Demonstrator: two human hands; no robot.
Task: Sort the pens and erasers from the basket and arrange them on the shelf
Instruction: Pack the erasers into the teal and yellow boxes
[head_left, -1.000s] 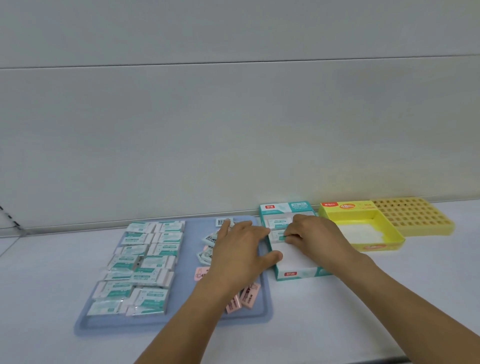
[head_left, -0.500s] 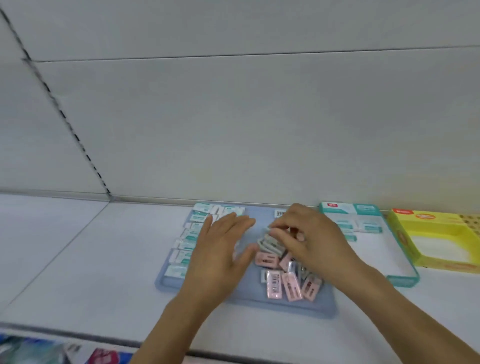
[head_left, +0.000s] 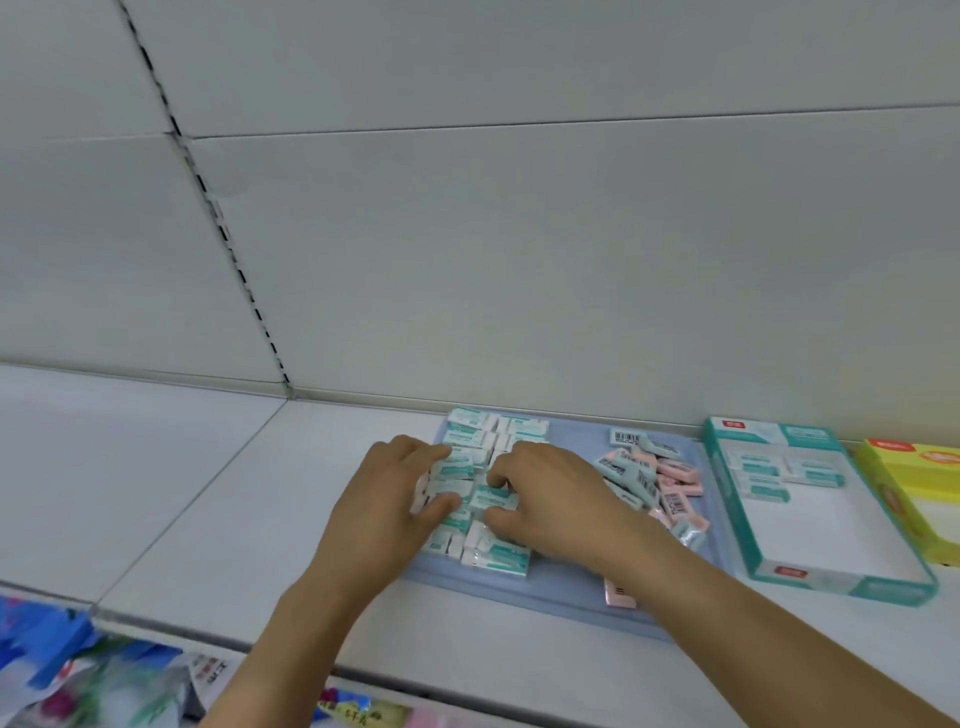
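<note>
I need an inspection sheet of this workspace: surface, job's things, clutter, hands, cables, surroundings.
Surface: white shelf carrying a blue tray.
Job's things: teal-and-white erasers in rows on the tray's left; loose pile of pink and teal erasers on its right; teal box with a few erasers at its back; no pens seen.
Clutter: yellow box at the right edge.
Hands: left hand rests on the rows; right hand pinches one eraser.
Cables: nothing seen.
Surroundings: white back panel; blurred colourful packets below.
</note>
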